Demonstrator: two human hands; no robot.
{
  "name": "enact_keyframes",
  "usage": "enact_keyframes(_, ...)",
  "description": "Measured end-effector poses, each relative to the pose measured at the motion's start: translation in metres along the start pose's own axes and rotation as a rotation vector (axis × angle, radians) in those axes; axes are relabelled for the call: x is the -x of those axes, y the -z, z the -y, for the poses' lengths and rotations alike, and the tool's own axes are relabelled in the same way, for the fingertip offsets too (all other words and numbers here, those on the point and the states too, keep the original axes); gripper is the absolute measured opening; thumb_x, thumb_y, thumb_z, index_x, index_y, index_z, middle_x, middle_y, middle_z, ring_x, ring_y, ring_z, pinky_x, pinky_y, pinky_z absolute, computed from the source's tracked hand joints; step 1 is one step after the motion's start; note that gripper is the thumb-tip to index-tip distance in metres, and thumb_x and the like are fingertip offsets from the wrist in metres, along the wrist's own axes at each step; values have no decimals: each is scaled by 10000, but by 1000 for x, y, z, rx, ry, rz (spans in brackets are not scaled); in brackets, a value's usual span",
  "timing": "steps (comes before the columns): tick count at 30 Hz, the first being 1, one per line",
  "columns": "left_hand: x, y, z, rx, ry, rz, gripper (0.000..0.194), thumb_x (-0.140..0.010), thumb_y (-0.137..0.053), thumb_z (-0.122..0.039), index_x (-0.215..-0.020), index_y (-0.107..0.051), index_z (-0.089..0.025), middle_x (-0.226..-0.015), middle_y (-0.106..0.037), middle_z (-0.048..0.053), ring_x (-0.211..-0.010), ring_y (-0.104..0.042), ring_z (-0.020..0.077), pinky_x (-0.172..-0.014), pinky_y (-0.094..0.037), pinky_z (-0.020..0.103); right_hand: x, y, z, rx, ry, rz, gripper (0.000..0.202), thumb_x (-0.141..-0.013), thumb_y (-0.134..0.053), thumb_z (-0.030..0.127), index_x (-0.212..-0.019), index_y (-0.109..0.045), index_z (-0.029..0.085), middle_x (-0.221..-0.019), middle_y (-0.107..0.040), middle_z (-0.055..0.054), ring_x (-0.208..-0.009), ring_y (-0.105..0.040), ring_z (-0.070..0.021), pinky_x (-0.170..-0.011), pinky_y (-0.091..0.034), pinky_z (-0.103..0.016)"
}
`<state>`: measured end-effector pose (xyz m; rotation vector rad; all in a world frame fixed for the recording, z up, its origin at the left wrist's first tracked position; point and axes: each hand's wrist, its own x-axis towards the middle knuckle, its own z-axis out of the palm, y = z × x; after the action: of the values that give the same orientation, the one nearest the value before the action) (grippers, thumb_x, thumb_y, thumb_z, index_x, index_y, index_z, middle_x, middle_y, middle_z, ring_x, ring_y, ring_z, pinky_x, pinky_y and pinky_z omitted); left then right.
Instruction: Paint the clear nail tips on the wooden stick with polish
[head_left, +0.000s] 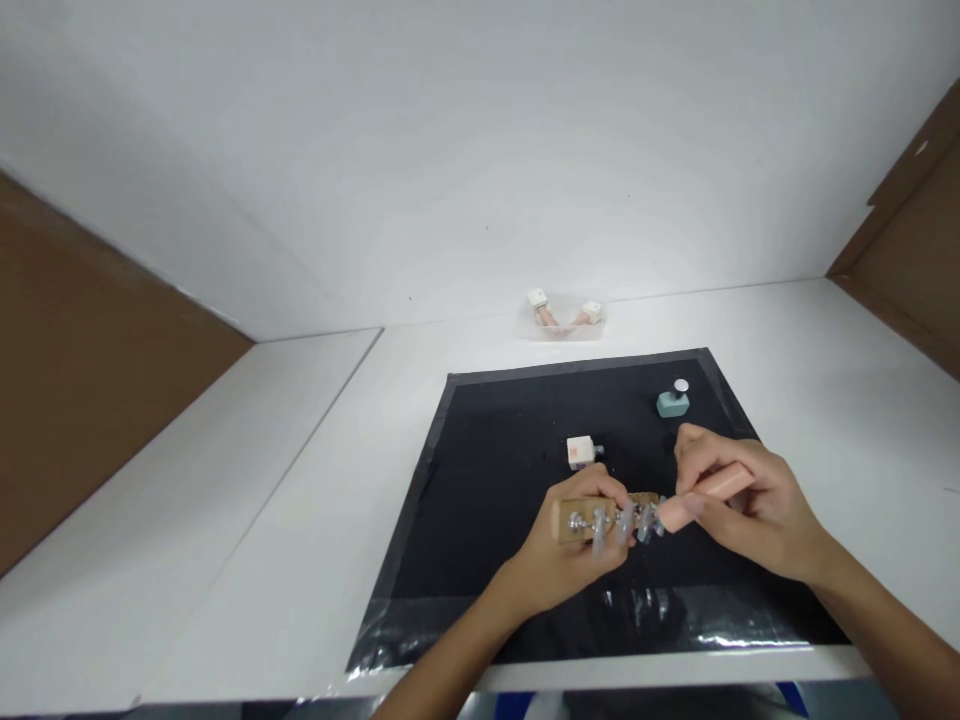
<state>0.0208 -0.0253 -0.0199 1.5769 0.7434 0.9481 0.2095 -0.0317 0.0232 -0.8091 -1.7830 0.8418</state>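
Observation:
My left hand (pixel 574 545) is closed around a wooden nail-tip stand (pixel 577 520). A row of metal posts on it carries several clear, greyish nail tips (pixel 600 530). My right hand (pixel 757 505) grips a peach-coloured nail polish cap (pixel 709 497), tilted, with its lower end right at the nail tips on the stand's right end. Whether its brush touches a tip is hidden. Just beyond my left hand is a square white polish bottle (pixel 580 452) with its uncapped neck pointing right. Farther back to the right is a teal bottle (pixel 673 404) with a round silver top.
Beneath the hands lies a black mat (pixel 495 450), taped to a white table (pixel 300 560). Behind it, a clear tray (pixel 559 333) holds two white bottles with peach caps. A white wall rises at the back, with brown panels (pixel 90 370) at both sides.

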Motion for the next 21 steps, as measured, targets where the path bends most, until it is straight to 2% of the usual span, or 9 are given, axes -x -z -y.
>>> enact_keyframes(5, 3, 6, 10, -237, -145, 22, 159, -652, -641, -118, -769, -568, -197, -690, -517, -15, -572, -475, 107, -563, -387, 230, 0, 2, -3, 62, -5, -127, 158, -773, -523, 62, -687, -519, 195, -566, -476, 29, -497, -409, -104, -431, -325, -223)
enact_keyframes(11, -1, 5, 5, -349, -201, 81, 57, -729, -591, -169, -770, -557, -189, -664, -491, -15, -564, -456, 107, -539, -374, 217, -1, 1, -3, -15, 10, 24, 171, -741, -516, 43, -682, -515, 204, -524, -479, 36, -502, -415, -116, -451, -341, -235)
enact_keyframes(15, -1, 5, 4, -389, -223, 79, 59, -736, -557, -167, -790, -544, -185, -679, -481, -15, -562, -444, 99, -529, -373, 209, -1, 2, -4, 79, -38, -80, 174, -751, -529, 51, -667, -524, 203, -547, -482, 31, -485, -406, -107, -437, -315, -232)
enact_keyframes(17, -1, 5, 5, -395, -237, 84, 48, -747, -547, -179, -794, -538, -185, -683, -479, -13, -562, -442, 100, -527, -372, 210, 0, 2, -4, 50, -48, -102, 165, -760, -526, 64, -676, -522, 207, -556, -490, 29, -489, -406, -110, -447, -321, -239)
enact_keyframes(21, -2, 6, 3, -423, -287, 102, 40, -778, -536, -217, -797, -526, -184, -657, -470, -16, -565, -440, 109, -523, -365, 217, 0, 0, -3, -41, -23, 26, 175, -723, -523, 44, -671, -520, 211, -514, -483, 39, -489, -405, -115, -455, -326, -243)
